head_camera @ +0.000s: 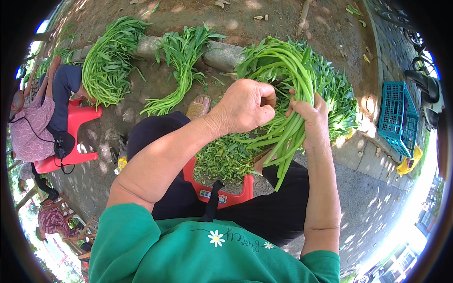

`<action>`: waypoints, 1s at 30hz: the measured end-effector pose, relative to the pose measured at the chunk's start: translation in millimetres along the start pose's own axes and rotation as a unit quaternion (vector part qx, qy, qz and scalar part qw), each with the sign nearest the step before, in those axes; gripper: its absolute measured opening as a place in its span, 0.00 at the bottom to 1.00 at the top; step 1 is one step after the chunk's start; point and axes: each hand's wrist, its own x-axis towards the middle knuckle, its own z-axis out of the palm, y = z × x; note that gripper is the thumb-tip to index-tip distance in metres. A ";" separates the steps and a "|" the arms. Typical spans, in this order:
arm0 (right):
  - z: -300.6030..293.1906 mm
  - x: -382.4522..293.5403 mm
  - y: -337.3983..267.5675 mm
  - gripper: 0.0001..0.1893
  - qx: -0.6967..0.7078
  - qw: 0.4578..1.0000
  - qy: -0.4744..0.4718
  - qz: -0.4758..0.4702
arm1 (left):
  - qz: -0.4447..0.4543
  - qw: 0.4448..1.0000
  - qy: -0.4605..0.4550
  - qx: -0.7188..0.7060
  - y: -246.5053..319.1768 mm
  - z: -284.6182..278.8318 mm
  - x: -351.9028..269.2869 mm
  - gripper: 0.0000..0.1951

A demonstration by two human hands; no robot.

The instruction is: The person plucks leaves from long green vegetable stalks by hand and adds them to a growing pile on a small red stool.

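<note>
My right hand (311, 120) grips a bunch of leafy green stems, seemingly water spinach (295, 70), whose stem ends hang below the fist and whose tops arch over to the left. Just left of the bunch, my left hand (246, 106) is curled closed, with nothing visible in it; the inside of the palm is hidden. Behind the held bunch lies a large heap of the same greens (339, 102). Below my hands, plucked leaves and scraps (226, 155) cover the ground between my feet.
Two sorted bunches, a large one (109, 63) and a smaller one (177, 70), lean over a stone kerb (224, 55). A red plastic stool (226, 200) is beneath me. At left a person (33, 131) sits on another red stool (83, 120). A teal crate (393, 113) stands right.
</note>
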 end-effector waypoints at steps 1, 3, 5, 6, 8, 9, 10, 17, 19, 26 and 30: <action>-1.4 0.7 0.7 0.19 0.007 1.000 0.003 -0.002 | -0.009 1.000 -0.002 -0.013 0.7 -0.1 0.4 0.05; -3.2 2.1 1.0 0.19 0.012 1.000 0.006 -0.004 | -0.025 0.999 -0.022 0.005 -1.2 -0.6 0.4 0.06; -3.5 2.4 1.6 0.19 0.020 1.000 0.008 -0.006 | -0.044 0.998 -0.048 0.026 -4.0 -0.9 0.0 0.07; -3.5 2.3 1.9 0.19 0.024 1.000 0.010 -0.009 | -0.054 0.996 -0.064 0.037 -5.6 -0.7 -0.2 0.08; -3.8 2.5 1.8 0.18 0.040 0.999 0.014 -0.013 | -0.075 0.991 -0.093 0.063 -5.9 -1.4 -1.1 0.09; -4.6 3.2 1.9 0.18 0.050 0.998 0.018 -0.015 | -0.084 0.988 -0.106 0.076 -5.3 -2.2 -1.9 0.09; -5.6 3.8 2.0 0.17 0.060 0.998 0.021 -0.016 | -0.094 0.984 -0.118 0.090 -5.3 -2.9 -2.6 0.09; -10.5 4.3 1.8 0.18 0.046 0.999 0.008 -0.013 | -0.101 0.919 -0.298 0.238 -8.5 -3.8 -3.7 0.13; -7.3 2.9 0.9 0.18 0.043 0.999 0.005 -0.011 | -0.082 0.939 -0.216 0.253 -10.6 -2.4 -7.2 0.13; -5.6 1.1 -0.3 0.19 0.038 0.999 0.004 -0.008 | 0.010 0.999 -0.030 -0.006 -3.8 2.3 4.7 0.11; -4.7 0.3 -0.5 0.19 0.034 0.999 0.003 -0.007 | 0.073 0.994 -0.013 0.078 -5.7 4.6 4.9 0.09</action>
